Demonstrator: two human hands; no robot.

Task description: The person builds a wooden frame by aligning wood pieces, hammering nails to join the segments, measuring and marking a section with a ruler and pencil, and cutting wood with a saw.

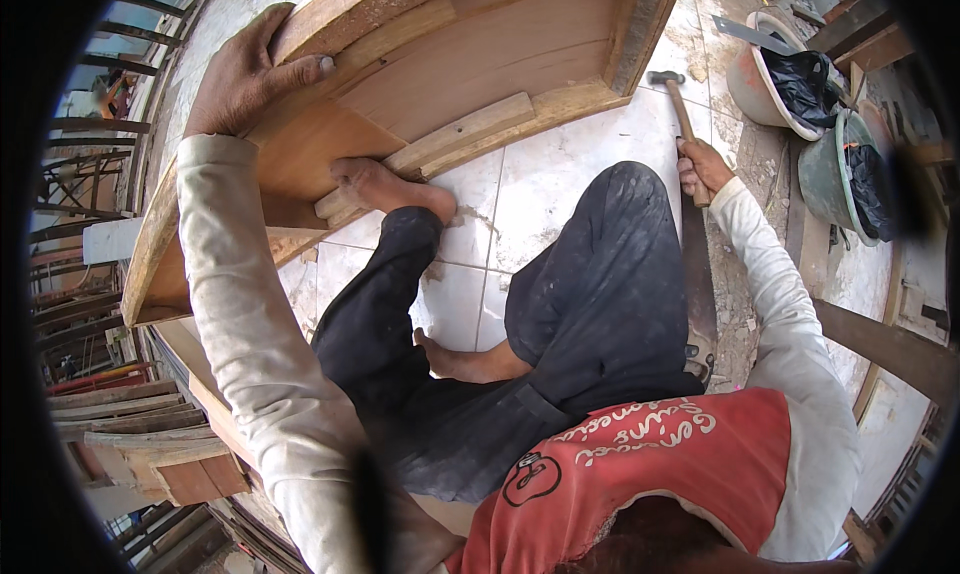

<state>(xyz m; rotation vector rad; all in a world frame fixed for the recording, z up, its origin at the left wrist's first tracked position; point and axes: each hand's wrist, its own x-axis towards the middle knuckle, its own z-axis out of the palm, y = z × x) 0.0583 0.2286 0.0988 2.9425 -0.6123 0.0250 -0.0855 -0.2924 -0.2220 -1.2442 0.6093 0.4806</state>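
A large wooden frame with plywood panels [480,49] stands tilted in front of me, its underside or inside facing me. My left hand [238,79] grips its upper left edge, thumb laid over the near rim and the other fingers partly hidden behind it. Off to the right, my right hand [706,167] is closed around the lower end of a hammer [681,109]. The hammer's wooden handle points away from me, and its dark metal head is close to the white tiles, apart from the frame. One bare foot [390,189] rests against the frame's lower rail.
Two buckets, one pale [750,86] and one grey-green [822,164], stand at the right with black plastic in them. A flat metal blade [745,36] lies across the pale one. Stacked wood pieces [135,424] fill the left side. White tiles [560,159] lie beneath.
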